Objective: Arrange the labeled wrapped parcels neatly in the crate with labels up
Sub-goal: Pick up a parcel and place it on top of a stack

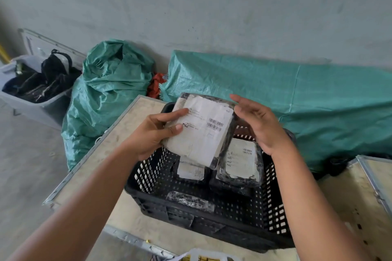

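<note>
A black perforated plastic crate [148, 175] stands on a pale wooden board. Above it my left hand [154, 133] grips a wrapped parcel [203, 131] by its left edge, its white barcode label facing up. My right hand [258, 122] is at the parcel's right edge with fingers spread; whether it touches is unclear. Inside the crate lie a labeled parcel [241, 161] on the right, label up, another labeled parcel [191, 170] partly hidden under the held one, and a small wrapped parcel [191, 201] near the front wall with no label showing.
The wooden board [118, 133] has metal-trimmed edges. A stuffed green woven sack [106, 91] stands to the left and a long green sack [297, 95] lies behind the crate. A grey tub of dark items [36, 88] is at far left. Another wooden panel [360, 192] is at right.
</note>
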Motion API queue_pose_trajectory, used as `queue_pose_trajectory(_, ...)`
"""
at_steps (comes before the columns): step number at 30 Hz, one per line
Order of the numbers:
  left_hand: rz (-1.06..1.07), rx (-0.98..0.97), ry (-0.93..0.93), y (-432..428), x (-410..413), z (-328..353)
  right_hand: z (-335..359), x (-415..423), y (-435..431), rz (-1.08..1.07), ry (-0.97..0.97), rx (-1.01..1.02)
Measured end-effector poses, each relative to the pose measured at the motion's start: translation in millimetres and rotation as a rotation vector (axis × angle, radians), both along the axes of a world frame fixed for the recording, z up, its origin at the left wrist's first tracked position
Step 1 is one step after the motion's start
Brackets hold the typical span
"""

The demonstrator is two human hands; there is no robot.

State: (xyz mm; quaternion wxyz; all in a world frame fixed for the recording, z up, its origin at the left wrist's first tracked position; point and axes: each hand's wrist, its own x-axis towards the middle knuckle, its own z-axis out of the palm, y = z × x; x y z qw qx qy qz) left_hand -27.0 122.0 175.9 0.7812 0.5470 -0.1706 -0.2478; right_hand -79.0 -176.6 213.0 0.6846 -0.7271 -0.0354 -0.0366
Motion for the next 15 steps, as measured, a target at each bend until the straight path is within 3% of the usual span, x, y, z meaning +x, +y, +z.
queue_pose_trajectory(6,0.213,0.015,0.153,-17,15,-28,-40,-1,23,0.057,0.054,-0.125)
queue_pose_trajectory(9,0.254,0.052,0.186,-24,28,-46,-64,10,29,0.008,0.092,-0.311)
queue_pose_trajectory(12,0.266,0.223,0.136,-32,39,-71,-90,23,34,-0.068,0.186,-0.431)
queue_pose_trajectory(15,0.244,0.545,-0.003,-44,51,-99,-119,31,49,-0.083,0.302,-0.461)
